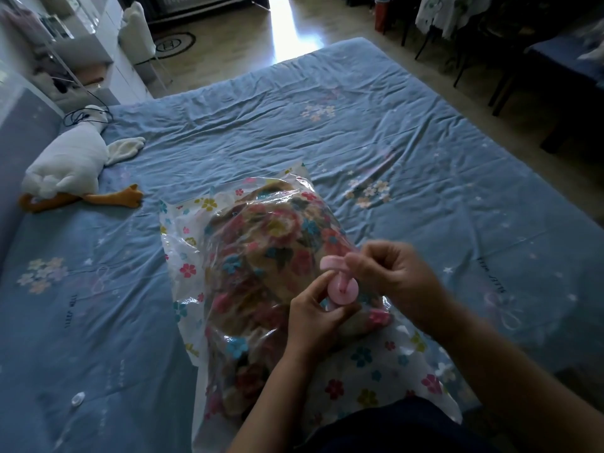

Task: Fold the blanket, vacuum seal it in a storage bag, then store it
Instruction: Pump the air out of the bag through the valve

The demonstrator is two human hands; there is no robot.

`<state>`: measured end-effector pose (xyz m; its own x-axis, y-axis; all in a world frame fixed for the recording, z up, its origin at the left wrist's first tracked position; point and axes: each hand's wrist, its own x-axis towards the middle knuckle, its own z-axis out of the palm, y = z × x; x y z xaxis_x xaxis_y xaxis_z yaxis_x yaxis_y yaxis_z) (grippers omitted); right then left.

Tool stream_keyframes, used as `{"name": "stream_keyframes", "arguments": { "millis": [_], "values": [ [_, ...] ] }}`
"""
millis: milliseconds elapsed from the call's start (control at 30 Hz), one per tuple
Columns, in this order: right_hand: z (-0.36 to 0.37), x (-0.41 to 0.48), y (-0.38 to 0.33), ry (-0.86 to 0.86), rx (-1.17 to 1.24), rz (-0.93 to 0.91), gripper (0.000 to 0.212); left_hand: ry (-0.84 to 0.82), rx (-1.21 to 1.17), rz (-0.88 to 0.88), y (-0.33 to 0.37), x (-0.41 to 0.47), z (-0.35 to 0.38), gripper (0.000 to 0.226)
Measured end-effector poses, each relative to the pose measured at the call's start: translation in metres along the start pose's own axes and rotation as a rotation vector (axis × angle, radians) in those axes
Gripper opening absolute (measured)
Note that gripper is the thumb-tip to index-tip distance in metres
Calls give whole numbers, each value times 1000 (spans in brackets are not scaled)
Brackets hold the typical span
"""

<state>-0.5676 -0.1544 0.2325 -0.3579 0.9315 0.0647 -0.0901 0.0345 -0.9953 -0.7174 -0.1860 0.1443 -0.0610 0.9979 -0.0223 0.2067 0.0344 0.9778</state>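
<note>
A folded floral blanket (261,250) lies inside a clear storage bag (376,361) printed with small flowers, on the blue bed. A round pink valve (343,291) sits on the bag's top, with its pink cap (328,263) lifted up to the left. My left hand (315,317) pinches the valve's base from below. My right hand (389,273) pinches the raised cap from the right. The near end of the bag is hidden behind my arms and lap.
The blue bed sheet (327,132) spreads wide around the bag. A white plush goose (65,168) lies at the left edge with a black cable (81,116) near its head. A small clear clip (78,398) rests on the sheet at lower left. Wooden floor and dark furniture lie beyond.
</note>
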Motion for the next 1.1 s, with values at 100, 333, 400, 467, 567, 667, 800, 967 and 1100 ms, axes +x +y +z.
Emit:
{"name": "stream_keyframes", "arguments": {
  "millis": [100, 333, 400, 467, 567, 667, 800, 967, 1100],
  "values": [
    [1, -5, 32, 45, -157, 179, 60, 13, -8, -4, 0, -2, 0, 50],
    [0, 6, -46, -24, 88, -183, 33, 12, -40, -11, 4, -1, -2, 53],
    [1, 7, -35, -9, 70, -183, 33, 16, -28, -8, 1, -1, -1, 55],
    [2, 5, 3, 31, -92, -51, 43, 28, -21, -19, -2, 0, -1, 52],
    [1, -3, 46, 48, -251, 147, 48, 41, -13, -41, -8, -3, -1, 53],
    [2, -3, 20, 34, -196, 58, 52, 29, -19, -31, -5, -4, -1, 48],
    [1, 0, -44, -27, 30, -163, 35, 23, -41, -31, -2, -4, -2, 50],
    [0, 2, 10, 20, -204, 26, 46, 23, 21, -14, -5, -2, 0, 47],
    [-3, 1, 36, 23, -381, 130, 42, 45, 10, -24, -5, -4, -1, 47]
  ]
}}
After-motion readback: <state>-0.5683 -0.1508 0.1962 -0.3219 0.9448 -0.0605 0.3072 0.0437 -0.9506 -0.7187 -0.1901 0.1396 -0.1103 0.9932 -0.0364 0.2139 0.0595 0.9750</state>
